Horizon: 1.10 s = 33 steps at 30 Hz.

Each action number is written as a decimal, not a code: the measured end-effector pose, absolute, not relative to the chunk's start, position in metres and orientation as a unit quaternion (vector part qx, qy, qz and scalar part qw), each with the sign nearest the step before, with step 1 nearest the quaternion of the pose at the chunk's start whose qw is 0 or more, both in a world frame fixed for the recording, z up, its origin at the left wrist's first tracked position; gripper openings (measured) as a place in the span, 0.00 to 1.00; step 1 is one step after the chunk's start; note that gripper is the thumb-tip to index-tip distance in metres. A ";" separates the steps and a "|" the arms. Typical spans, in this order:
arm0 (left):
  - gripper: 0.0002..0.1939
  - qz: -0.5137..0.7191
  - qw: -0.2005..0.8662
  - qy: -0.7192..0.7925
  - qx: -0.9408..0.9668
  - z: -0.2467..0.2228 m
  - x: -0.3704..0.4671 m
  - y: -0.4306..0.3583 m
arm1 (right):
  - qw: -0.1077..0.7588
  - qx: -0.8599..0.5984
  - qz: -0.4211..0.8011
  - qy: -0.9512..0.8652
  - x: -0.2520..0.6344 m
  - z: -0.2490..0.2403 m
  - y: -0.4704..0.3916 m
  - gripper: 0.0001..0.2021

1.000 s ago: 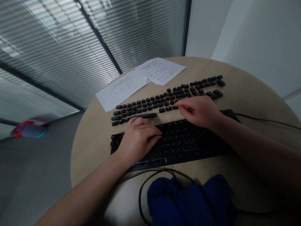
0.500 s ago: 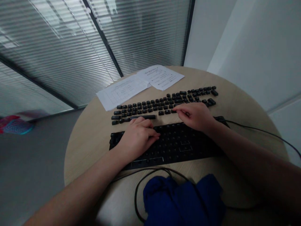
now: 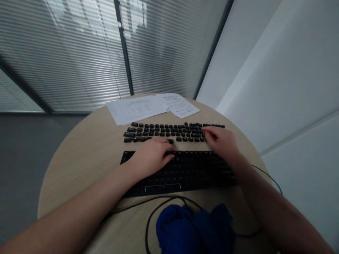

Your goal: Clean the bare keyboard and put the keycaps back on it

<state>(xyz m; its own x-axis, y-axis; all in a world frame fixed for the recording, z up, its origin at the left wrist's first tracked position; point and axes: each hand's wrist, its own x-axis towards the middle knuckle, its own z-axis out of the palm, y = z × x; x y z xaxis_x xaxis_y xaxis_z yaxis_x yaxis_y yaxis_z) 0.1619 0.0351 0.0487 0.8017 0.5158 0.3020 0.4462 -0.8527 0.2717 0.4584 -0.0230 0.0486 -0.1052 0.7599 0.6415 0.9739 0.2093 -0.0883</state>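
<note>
A black keyboard base [image 3: 164, 176] without keycaps over much of it lies across the table. Beyond it, loose black keycaps [image 3: 166, 134] are laid out in rows. My left hand [image 3: 153, 155] rests over the base's upper left part, thumb and index finger apart at its top edge, with nothing visible between them. My right hand [image 3: 221, 141] is at the right part of the keycap rows, its thumb and index finger pinched together beside a keycap. Whatever may be between those fingertips is too small to make out.
Printed papers [image 3: 140, 109] lie at the far side of the round wooden table [image 3: 69, 158]. A blue cloth [image 3: 190, 225] is at the near edge, with a black cable [image 3: 148, 225] looping around it. Blinds and white walls stand behind.
The view has turned and shifted. My right hand has moved slightly further into the right part of the keycap rows. My left hand remains over the base, its thumb and index finger now further apart.
</note>
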 end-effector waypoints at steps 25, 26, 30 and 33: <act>0.13 0.165 0.130 0.262 0.942 0.020 0.171 0.049 | -0.026 -0.666 0.070 -0.742 0.472 0.072 0.148 0.09; 0.13 0.163 0.130 0.263 0.942 0.020 0.171 0.049 | -0.024 -0.667 0.074 -0.741 0.473 0.071 0.150 0.10; 0.13 0.146 0.124 0.265 0.945 0.022 0.172 0.049 | -0.018 -0.666 0.084 -0.741 0.474 0.068 0.155 0.10; 0.13 0.146 0.113 0.260 0.948 0.022 0.172 0.048 | -0.015 -0.662 0.083 -0.744 0.473 0.068 0.158 0.09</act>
